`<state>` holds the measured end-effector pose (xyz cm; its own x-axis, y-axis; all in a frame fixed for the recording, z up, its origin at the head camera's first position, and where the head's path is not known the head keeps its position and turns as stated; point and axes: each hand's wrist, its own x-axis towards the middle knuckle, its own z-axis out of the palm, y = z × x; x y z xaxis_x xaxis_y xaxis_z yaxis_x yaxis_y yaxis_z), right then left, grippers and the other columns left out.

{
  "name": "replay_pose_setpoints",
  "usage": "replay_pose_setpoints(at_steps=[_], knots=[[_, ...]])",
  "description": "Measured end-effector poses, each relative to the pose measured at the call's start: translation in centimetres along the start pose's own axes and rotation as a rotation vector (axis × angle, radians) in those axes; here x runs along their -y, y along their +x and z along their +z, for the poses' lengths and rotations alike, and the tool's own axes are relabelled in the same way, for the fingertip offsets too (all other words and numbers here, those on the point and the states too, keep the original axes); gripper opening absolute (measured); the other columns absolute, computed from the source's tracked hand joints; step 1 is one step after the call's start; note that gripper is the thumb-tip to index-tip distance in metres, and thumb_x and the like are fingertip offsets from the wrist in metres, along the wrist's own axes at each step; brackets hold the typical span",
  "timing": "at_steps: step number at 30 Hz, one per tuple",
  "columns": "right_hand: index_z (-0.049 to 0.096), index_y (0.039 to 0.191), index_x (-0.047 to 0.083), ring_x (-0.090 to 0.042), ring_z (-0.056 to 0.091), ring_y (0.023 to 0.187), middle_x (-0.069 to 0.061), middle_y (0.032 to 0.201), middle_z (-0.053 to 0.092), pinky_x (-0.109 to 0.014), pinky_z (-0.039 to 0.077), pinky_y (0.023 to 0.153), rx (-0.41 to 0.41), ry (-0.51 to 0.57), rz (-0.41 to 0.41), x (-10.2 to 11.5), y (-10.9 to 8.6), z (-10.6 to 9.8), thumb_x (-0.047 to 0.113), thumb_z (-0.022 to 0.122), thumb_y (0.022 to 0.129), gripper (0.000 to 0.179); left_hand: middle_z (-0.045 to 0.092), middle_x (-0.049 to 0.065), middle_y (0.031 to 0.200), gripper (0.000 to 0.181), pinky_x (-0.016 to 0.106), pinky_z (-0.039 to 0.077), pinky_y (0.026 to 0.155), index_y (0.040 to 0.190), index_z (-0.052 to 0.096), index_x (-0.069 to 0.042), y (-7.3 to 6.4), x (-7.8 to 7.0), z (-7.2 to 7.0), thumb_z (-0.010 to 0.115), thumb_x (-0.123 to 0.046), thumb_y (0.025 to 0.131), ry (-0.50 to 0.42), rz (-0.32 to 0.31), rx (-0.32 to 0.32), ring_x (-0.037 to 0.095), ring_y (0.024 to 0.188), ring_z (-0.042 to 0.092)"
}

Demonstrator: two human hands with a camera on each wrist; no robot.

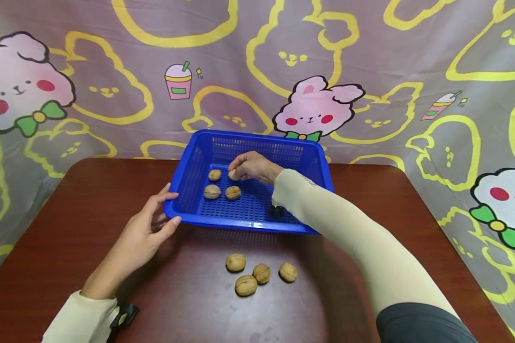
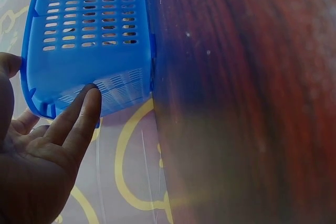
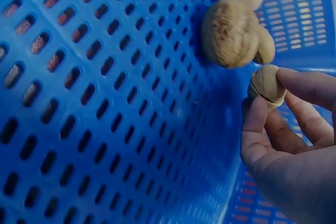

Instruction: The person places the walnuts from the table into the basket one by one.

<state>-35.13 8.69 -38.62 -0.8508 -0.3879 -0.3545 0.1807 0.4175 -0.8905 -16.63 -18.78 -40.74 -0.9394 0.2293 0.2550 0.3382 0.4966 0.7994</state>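
My right hand (image 1: 255, 166) reaches into a blue plastic basket (image 1: 257, 225) and pinches a walnut (image 3: 266, 85) between thumb and fingertips, low over the basket floor. Beside it in the basket are more walnuts: one (image 1: 214, 175) at the back left, one (image 1: 212, 192) nearer the front, and one (image 1: 233, 193) just below the hand. At the basket's left front corner, my left hand (image 1: 148, 226) touches the rim with spread thumb and forefinger. In the left wrist view, other fingers (image 2: 84, 124) of that hand extend nearly straight along the outer wall.
On the brown table (image 1: 189, 305), several loose walnuts (image 1: 245, 286) lie in front of the basket. A cloth (image 1: 223, 71) with cartoon rabbits and yellow outlines hangs behind the table. A small dark object (image 1: 276, 212) shows beneath the right sleeve.
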Motion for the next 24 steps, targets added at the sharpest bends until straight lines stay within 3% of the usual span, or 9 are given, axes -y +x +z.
replay_pose_setpoints(at_steps=[6, 11, 15, 19, 24], knots=[[0.066, 0.121, -0.012, -0.012, 0.063, 0.087, -0.004, 0.099, 0.069, -0.041, 0.057, 0.097, -0.004, -0.006, -0.014, -0.2, 0.3, 0.8, -0.012, 0.062, 0.093, 0.029, 0.032, 0.020, 0.170, 0.051, 0.017, 0.057, 0.088, 0.148, 0.048, -0.007, 0.0, -0.1, 0.1, 0.068, -0.006, 0.101, -0.014, 0.011, -0.007, 0.044, 0.117, 0.071], [0.068, 0.113, -0.010, -0.014, 0.062, 0.085, -0.004, 0.096, 0.067, -0.035, 0.056, 0.086, -0.029, -0.017, -0.010, 0.0, 0.4, 1.2, -0.015, 0.060, 0.091, 0.024, 0.031, 0.020, 0.170, 0.051, 0.006, 0.051, 0.087, 0.148, 0.049, -0.007, 0.0, -0.1, 0.0, 0.068, -0.006, 0.101, -0.028, 0.012, -0.009, 0.045, 0.118, 0.070], [0.069, 0.109, -0.008, -0.016, 0.062, 0.088, -0.005, 0.095, 0.067, -0.031, 0.055, 0.081, -0.023, -0.038, -0.007, 0.0, 0.3, 1.4, -0.016, 0.062, 0.089, 0.023, 0.031, 0.019, 0.170, 0.051, 0.004, 0.050, 0.086, 0.148, 0.049, -0.007, 0.0, 0.0, 0.1, 0.068, -0.006, 0.101, -0.030, 0.014, -0.011, 0.044, 0.118, 0.070], [0.070, 0.113, -0.005, -0.017, 0.063, 0.095, -0.008, 0.102, 0.070, -0.036, 0.057, 0.086, -0.016, -0.096, -0.003, 0.2, 0.0, 1.3, -0.012, 0.064, 0.091, 0.024, 0.032, 0.019, 0.170, 0.050, 0.005, 0.052, 0.086, 0.147, 0.049, -0.006, 0.0, 0.0, 0.2, 0.068, -0.005, 0.101, -0.035, 0.017, -0.016, 0.042, 0.118, 0.069], [0.067, 0.124, -0.006, -0.026, 0.068, 0.109, -0.019, 0.128, 0.069, -0.048, 0.055, 0.103, -0.034, -0.135, -0.022, 1.1, -0.9, 0.2, -0.006, 0.061, 0.097, 0.028, 0.032, 0.020, 0.170, 0.049, 0.005, 0.051, 0.086, 0.147, 0.049, -0.006, -0.1, -0.1, 0.2, 0.067, -0.005, 0.101, -0.034, 0.014, -0.017, 0.043, 0.119, 0.069]])
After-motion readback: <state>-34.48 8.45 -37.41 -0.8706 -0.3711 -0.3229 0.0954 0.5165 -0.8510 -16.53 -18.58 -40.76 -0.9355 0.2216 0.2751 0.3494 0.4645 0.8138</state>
